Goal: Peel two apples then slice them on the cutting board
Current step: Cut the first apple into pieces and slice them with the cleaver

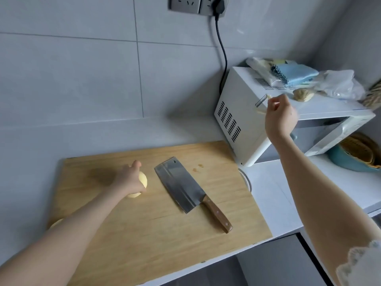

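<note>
While the left arm stretches forward across the cutting board [165, 244], the left hand [129, 178] grips a peeled apple [143, 178] from above, thumb pointing away and fingers curled round the pale flesh. The apple rests on the board's far left part, just left of the cleaver [181, 188]. The right arm rises steeply from the lower right corner, and the right hand [281, 118] pinches a peeler [260, 100] in front of the top edge of the white microwave [233, 120]. The peeler's metal head points up and left, blurred, with pale strips of peel by it. The cleaver lies flat on the board, its long axis diagonal, with the blade toward the far left and the wooden handle toward the near right. A second pale apple [56, 223] peeks from under the left forearm at the board's near left edge.
</note>
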Available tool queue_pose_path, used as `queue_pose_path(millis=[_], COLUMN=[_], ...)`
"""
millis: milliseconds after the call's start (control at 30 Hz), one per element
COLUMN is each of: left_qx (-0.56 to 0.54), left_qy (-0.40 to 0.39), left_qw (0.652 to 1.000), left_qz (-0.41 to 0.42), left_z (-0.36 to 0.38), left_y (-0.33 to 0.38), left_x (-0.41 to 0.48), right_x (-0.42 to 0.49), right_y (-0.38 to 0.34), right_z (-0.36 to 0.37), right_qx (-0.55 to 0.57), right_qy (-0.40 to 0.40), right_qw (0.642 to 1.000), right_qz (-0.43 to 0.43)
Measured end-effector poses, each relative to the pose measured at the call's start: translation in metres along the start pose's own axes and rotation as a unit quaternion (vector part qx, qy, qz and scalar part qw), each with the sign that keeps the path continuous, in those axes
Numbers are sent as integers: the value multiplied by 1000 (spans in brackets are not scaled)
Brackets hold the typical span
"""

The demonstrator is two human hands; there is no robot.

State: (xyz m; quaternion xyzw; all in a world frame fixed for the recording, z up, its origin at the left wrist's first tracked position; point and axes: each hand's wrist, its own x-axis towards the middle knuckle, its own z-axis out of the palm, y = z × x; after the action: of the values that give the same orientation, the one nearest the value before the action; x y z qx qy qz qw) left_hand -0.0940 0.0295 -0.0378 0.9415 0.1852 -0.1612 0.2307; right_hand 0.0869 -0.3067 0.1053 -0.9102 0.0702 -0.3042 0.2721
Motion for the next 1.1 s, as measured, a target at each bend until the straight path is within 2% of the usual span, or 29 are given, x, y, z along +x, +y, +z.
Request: queue_pose_path(millis=[100,167,367,567,733,867,1000,1100], left_qx=[21,26,-23,-78,-96,-111,-135,-172], left_qy=[3,30,112,157,135,130,127,131], left_qw=[1000,998,980,955,956,958,958,956], left_qz=[11,53,165,239,240,232,221,199], left_z=[-16,-27,-54,-77,-84,-86,-91,-96], left_y=[21,38,83,122,133,131,117,96], left_x=[-1,-1,3,11,16,16,8,-7], right_x=[26,39,67,92,98,100,73,11], right_y=[4,8,29,38,36,27,-6,-47], right_z=[1,2,9,21,26,16,-10,-22], right_qx=[-31,-47,-45,-8,32,125,178,258], right_qy=[-7,-11,-2,-46,-51,-22,19,-51], right_qw=[999,999,999,998,997,988,983,965], right_qz=[-12,-18,9,32,57,92,41,0])
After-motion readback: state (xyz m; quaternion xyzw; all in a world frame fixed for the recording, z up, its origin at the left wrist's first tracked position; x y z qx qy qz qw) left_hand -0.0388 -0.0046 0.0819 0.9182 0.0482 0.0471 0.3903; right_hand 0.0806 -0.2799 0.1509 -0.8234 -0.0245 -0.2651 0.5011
